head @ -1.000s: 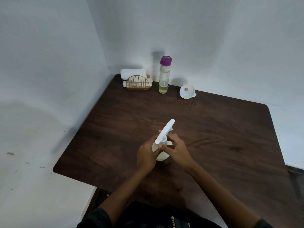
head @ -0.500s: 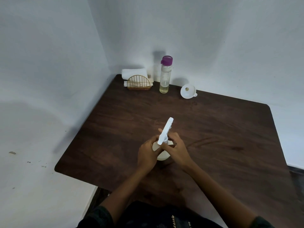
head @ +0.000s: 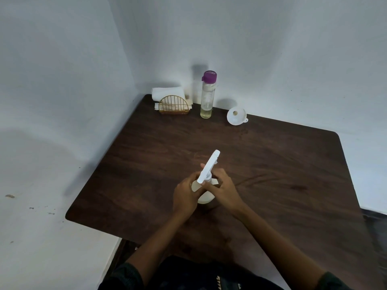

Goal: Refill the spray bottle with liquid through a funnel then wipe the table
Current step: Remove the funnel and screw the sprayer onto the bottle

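With the spray bottle standing mid-table, well in front of the funnel, left hand gripping its body and right hand pinching the collar, a slipping twist could topple it.

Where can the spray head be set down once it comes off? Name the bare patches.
Bare wood lies right of the right hand, out to the table's right edge, and left of the left hand toward the wall-side edge. The middle strip between the spray bottle and funnel is also bare. The far left corner is crowded: napkin holder, refill bottle.
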Motion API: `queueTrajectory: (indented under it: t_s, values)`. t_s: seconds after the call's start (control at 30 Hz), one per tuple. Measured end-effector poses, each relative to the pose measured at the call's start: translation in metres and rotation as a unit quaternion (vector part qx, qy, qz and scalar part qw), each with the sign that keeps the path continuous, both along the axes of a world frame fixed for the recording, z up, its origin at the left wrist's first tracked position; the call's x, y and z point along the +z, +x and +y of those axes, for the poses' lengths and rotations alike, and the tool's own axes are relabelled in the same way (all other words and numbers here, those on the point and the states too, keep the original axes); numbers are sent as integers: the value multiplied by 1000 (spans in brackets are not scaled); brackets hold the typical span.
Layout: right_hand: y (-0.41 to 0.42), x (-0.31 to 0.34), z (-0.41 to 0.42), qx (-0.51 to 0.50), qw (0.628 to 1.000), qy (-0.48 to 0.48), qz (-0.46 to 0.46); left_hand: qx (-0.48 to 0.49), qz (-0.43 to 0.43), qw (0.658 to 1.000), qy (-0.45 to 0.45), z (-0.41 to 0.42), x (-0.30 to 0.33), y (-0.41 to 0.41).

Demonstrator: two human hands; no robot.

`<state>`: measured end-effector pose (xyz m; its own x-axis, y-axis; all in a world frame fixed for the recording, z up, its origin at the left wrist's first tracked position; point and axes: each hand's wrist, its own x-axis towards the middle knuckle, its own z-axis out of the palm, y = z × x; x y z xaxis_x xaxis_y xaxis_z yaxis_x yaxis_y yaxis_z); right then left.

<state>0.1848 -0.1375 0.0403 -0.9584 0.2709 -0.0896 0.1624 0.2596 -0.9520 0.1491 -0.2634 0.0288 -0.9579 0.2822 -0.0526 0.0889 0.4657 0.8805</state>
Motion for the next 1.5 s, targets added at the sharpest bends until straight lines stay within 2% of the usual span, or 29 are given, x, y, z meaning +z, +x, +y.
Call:
queueTrajectory:
  t_s: [0.2,0.27,0.47,0.77,0.83,0.97,1.03,1.33,1.5]
  values:
    - [-4,3,-16,-138,990,-24,20,-2,-10,1000,1,4,0,1]
    - [-5,3,-20,-157,987,-35,15,1,-14,1000,-3,3,-1,0]
    - [3,0,-6,-46,999,-10,5,1,-13,1000,7,2,3,2]
    - [-2,-3,-24,-177,984,3,14,5,-11,1000,-12,2,2,1]
    - [-1,-5,-22,-170,985,8,9,5,-10,1000,-10,2,0,1]
    - [2,-8,-8,-62,997,38,5,18,6,1000,-22,3,-2,1]
    - [3,-7,-7,-45,997,58,14,21,8,999,-23,3,-2,1]
    - [3,-3,-23,-160,985,67,15,5,16,999,-30,0,-2,1]
    - [6,0,-22,-145,988,59,14,-7,31,999,-30,0,0,0]
